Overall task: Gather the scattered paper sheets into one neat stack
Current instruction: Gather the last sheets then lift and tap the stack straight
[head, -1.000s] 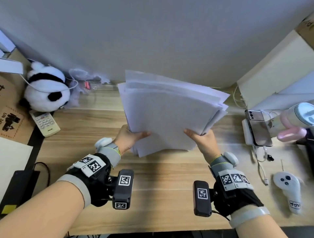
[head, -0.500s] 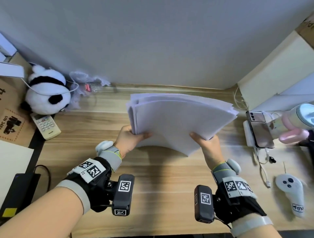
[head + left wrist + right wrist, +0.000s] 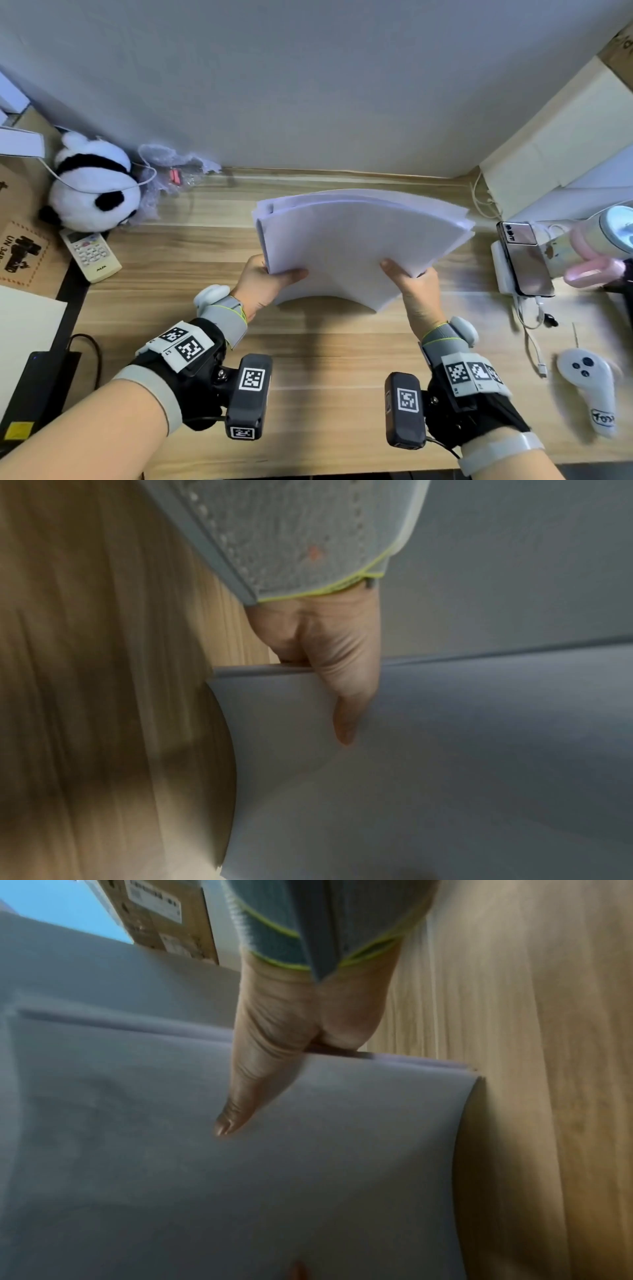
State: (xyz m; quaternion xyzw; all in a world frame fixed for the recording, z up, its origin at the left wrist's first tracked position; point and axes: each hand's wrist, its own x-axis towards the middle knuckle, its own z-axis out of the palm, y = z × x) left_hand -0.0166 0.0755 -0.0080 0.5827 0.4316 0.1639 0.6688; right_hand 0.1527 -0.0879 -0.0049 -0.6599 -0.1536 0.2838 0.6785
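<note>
A bundle of white paper sheets point(image 3: 346, 246) is held between both hands above the wooden desk point(image 3: 325, 359), bowed upward in the middle. My left hand point(image 3: 270, 277) pinches the bundle's left edge, thumb on top and fingers hidden underneath. My right hand point(image 3: 407, 277) pinches the right edge the same way. The far edges of the sheets are slightly fanned and uneven. In the left wrist view the thumb point(image 3: 346, 712) presses on the top sheet point(image 3: 445, 764). The right wrist view shows the other thumb point(image 3: 240, 1107) lying on the paper point(image 3: 240, 1191).
A plush panda point(image 3: 92, 185) and a remote control point(image 3: 90, 255) lie at the left. A phone point(image 3: 524, 260) on a stand, a pink-handled bottle point(image 3: 596, 246), cables and a white controller point(image 3: 589, 394) sit at the right. The wall stands just behind the sheets.
The bundle has come down from an upright, fanned hold to a lower, flatter and bowed one, and the sheets' edges have drawn closer together. Both hands keep their grips.
</note>
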